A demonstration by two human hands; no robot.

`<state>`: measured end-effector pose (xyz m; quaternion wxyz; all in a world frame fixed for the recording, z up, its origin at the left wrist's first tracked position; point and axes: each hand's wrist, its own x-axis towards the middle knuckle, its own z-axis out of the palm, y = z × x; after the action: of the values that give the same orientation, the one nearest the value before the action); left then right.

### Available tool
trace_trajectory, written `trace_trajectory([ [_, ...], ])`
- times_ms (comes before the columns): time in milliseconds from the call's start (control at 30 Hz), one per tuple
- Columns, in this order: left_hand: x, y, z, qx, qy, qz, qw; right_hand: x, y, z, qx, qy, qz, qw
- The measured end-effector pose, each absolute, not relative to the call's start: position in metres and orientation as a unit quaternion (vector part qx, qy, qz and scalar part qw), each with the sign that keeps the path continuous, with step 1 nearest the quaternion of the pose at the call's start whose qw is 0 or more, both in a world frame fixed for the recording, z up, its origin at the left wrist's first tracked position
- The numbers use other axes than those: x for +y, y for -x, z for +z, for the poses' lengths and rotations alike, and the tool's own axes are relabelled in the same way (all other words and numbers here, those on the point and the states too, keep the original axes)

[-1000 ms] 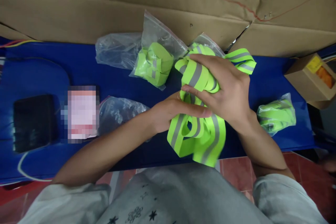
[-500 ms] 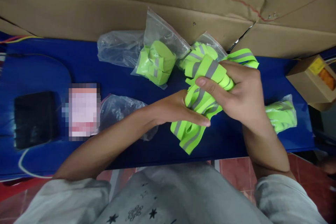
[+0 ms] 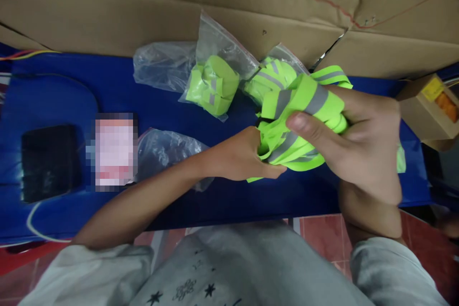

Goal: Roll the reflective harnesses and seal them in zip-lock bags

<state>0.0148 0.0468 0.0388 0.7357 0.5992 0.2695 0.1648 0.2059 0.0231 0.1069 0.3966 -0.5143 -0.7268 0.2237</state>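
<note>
A bundle of neon-yellow reflective straps point(image 3: 301, 124) with grey stripes is gathered between my two hands above the blue tabletop. My right hand point(image 3: 358, 143) wraps round the bundle from the right, its thumb pressed on top. From the left, my left hand point(image 3: 244, 155) grips the lower part, its fingers partly hidden by the straps. Behind the bundle lies a clear zip bag with similar straps point(image 3: 274, 76). Farther left, another clear bag point(image 3: 213, 86) holds a folded yellow strap roll. A loose strap loop point(image 3: 333, 75) shows beyond my right hand.
A clear plastic bag point(image 3: 168, 153) lies under my left forearm, another point(image 3: 161, 64) at the back. Left are a black flat device point(image 3: 50, 162), a blurred pinkish item point(image 3: 114, 153) and a white cable point(image 3: 32, 224). A cardboard box point(image 3: 426, 110) stands right; brown cardboard point(image 3: 143, 5) lines the back.
My right hand has moved right and nearer the camera with the upper straps. The strap ends that hung below the bundle are now mostly drawn up. My left hand has shifted little.
</note>
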Motion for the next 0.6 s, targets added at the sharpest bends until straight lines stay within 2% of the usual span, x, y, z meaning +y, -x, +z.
trace_trajectory([
  [167, 0.049, -0.01, 0.039, 0.192, -0.662, 0.126, 0.713, 0.044, -0.208, 0.091, -0.693, 0.474, 0.416, 0.349],
  [233, 0.047, -0.01, 0.041, 0.215, -0.671, 0.14, 0.695, 0.05, -0.207, 0.086, -0.691, 0.486, 0.396, 0.36],
  [300, 0.046, -0.012, 0.041, 0.257, -0.678, 0.15, 0.673, 0.052, -0.206, 0.085, -0.715, 0.502, 0.299, 0.384],
  [400, 0.05, -0.012, 0.039, 0.275, -0.684, 0.148, 0.659, 0.051, -0.209, 0.086, -0.77, 0.51, 0.164, 0.345],
  [467, 0.052, -0.01, 0.04, 0.27, -0.675, 0.175, 0.665, 0.049, -0.211, 0.085, -0.807, 0.485, 0.168, 0.291],
  [600, 0.055, -0.005, 0.047, 0.254, -0.664, 0.212, 0.67, 0.047, -0.209, 0.075, -0.839, 0.431, 0.256, 0.213],
])
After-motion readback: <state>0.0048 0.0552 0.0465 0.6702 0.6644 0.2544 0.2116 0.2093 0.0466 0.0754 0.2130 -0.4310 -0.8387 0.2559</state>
